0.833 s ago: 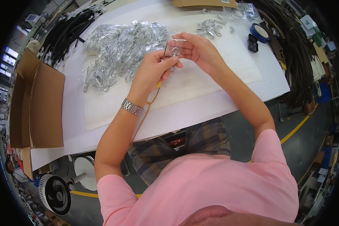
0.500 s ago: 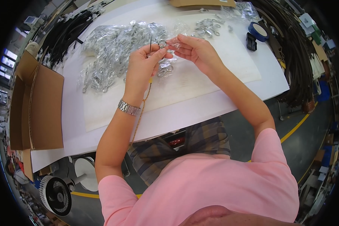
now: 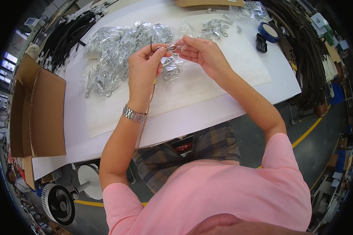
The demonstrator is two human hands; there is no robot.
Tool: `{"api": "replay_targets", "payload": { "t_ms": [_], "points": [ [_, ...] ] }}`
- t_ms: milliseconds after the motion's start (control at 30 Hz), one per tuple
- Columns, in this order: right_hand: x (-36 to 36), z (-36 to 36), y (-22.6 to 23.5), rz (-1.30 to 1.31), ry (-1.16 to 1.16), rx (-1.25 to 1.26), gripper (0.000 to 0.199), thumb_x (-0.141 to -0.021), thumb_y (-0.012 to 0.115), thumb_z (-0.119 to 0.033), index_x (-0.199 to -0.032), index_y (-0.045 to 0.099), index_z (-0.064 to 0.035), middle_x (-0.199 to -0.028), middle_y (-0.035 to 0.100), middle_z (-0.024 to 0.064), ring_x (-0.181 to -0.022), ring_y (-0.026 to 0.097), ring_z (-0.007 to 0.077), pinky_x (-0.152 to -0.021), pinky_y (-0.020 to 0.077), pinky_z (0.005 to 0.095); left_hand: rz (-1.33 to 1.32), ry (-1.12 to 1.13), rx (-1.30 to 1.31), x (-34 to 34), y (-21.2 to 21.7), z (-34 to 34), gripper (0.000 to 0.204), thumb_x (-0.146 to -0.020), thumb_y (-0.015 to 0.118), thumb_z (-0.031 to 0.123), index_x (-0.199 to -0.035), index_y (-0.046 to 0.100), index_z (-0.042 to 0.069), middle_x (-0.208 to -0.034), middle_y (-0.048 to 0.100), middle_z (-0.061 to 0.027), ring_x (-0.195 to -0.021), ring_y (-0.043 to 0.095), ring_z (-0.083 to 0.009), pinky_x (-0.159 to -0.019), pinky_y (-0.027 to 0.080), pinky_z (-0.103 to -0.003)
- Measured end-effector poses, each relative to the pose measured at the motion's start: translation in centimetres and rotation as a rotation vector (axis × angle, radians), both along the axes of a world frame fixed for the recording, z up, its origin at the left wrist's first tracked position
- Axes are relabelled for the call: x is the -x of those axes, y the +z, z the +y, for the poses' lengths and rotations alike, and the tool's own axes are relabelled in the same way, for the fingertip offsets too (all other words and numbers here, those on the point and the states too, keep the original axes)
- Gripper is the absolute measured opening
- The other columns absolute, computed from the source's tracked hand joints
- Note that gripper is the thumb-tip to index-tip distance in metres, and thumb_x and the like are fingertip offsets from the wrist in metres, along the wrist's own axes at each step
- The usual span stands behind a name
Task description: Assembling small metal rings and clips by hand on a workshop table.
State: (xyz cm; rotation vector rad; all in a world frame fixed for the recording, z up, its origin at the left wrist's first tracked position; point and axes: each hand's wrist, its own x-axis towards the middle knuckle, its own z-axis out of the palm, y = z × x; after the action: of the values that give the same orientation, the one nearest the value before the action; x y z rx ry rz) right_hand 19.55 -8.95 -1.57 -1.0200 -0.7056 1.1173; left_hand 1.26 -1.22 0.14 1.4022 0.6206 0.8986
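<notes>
The person is sitting at a white tabletop (image 3: pixel 208 117), both forearms reaching up over it. The left hand (image 3: pixel 144 66) is closing its fingertips around a small metal snap hook (image 3: pixel 169 47), pinching it at thumb and forefinger, with a short dark pin-like piece sticking up just above the knuckles. A thin tan cord (image 3: pixel 147 113) is hanging down from under this hand, running along the wrist past the metal wristwatch (image 3: pixel 134 114) toward the tabletop's edge. The right hand (image 3: pixel 204 55) is meeting the left one at the same hook, its fingers half curled and its fingertips touching the hook's other end, so the piece is being held between the two hands, raised above the tabletop rather than lying on it.

Just behind and below the hands, clear plastic bags of metal snap hooks (image 3: pixel 117 51) are lying in a loose heap on a pale paper sheet (image 3: pixel 223 78). A smaller scatter of loose hooks (image 3: pixel 215 28) is lying farther back to the right. A roll of blue tape (image 3: pixel 269 32) and a small black object (image 3: pixel 261 42) are sitting near the right rear corner. An open cardboard box (image 3: pixel 39 113) is standing at the left end, and bundles of black cable (image 3: pixel 66 35) are lying beyond it. A floor fan (image 3: pixel 59 203) is standing below the tabletop on the left.
</notes>
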Motion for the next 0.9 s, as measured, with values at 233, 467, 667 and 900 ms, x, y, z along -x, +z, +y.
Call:
{"api": "replay_targets", "payload": {
  "t_ms": [233, 467, 667, 900],
  "points": [
    [0.6, -0.1, 0.1, 0.02, 0.058, -0.06, 0.033, -0.107, 0.057, -0.025, -0.122, 0.068, 0.0017, -0.117, 0.074, 0.0128, -0.108, 0.073, 0.0205, -0.101, 0.056, 0.0335, 0.006, -0.004, -0.082, -0.4, -0.7, -0.3, 0.028, -0.099, 0.066, 0.013, -0.122, 0.065, -0.004, -0.086, 0.077, -0.0084, -0.05, 0.047, -0.0017, -0.044, 0.035, -0.019],
    [1.3, -0.2, -0.5, 0.01, 0.125, -0.075, 0.031, -0.106, 0.06, -0.026, -0.119, 0.069, 0.0013, -0.109, 0.075, 0.0084, -0.1, 0.072, 0.0145, -0.096, 0.0561, 0.0313, 0.106, -0.051, -0.113, -0.9, -0.8, -0.9, 0.034, -0.102, 0.065, 0.018, -0.129, 0.06, -0.001, -0.08, 0.074, -0.0049, -0.051, 0.046, -0.001, -0.045, 0.033, -0.018],
    [1.6, -0.3, 0.0, 0.043, 0.06, -0.035, 0.028, -0.105, 0.062, -0.026, -0.113, 0.07, -0.0004, -0.102, 0.075, 0.0057, -0.085, 0.069, 0.0105, -0.083, 0.0565, 0.0273, 0.026, -0.254, 0.058, 0.0, -0.6, 0.9, 0.032, -0.105, 0.062, 0.022, -0.128, 0.063, -0.001, -0.077, 0.068, -0.0019, -0.05, 0.042, -0.0009, -0.044, 0.03, -0.017],
    [0.3, 0.1, -0.6, 0.006, 0.357, 0.025, 0.028, -0.107, 0.059, -0.03, -0.109, 0.068, -0.0035, -0.093, 0.071, 0.0037, -0.074, 0.063, 0.0067, -0.066, 0.0513, 0.0223, 0.029, -0.298, 0.116, 0.4, 0.0, 2.1, 0.024, -0.102, 0.067, 0.023, -0.106, 0.071, 0.0, -0.073, 0.062, 0.0025, -0.049, 0.041, -0.0005, -0.044, 0.029, -0.018]
  ]
}}
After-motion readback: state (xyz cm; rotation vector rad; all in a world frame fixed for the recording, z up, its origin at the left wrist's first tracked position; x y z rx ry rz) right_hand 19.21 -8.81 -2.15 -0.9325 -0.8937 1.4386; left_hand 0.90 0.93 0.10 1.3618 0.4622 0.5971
